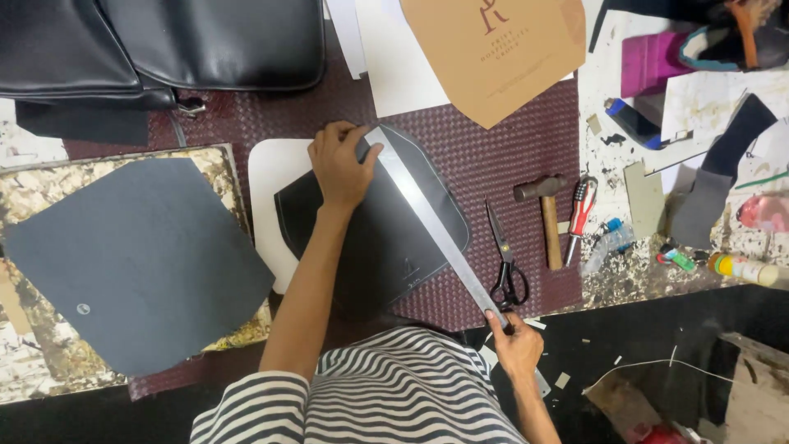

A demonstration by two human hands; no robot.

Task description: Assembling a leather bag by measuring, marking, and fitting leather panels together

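Centre of the bench: I see a long steel ruler (431,224) lying slantwise over a dark leather panel (374,238), running from 11 o'clock down to 5 o'clock.
Left hand: my left hand (341,164) presses the ruler's far end onto the panel, fingers flat and spread, thumb on the metal; not clenched.
Right hand: my right hand (518,345) pinches the ruler's near end at the bench edge, fingers closed round it.
Panel: it rests on a white board (267,177) and a maroon woven mat (509,148); its rounded right edge pokes out past the ruler at 3 o'clock.
Right of the ruler: scissors (505,263) lie just beside it, points toward 12; a hammer (546,218) and a red-handled tool (580,207) sit farther at 3 o'clock.
Open room: bare mat shows between the panel's edge and the scissors, and more at 1 o'clock below the brown card (493,53).
Left side: a big grey leather sheet (131,263) fills 9 o'clock, apart from the board.
Far edge: a black bag (164,41) sits at 11 o'clock.
Near edge: the ruler's end overhangs the bench by my striped shirt (394,386).
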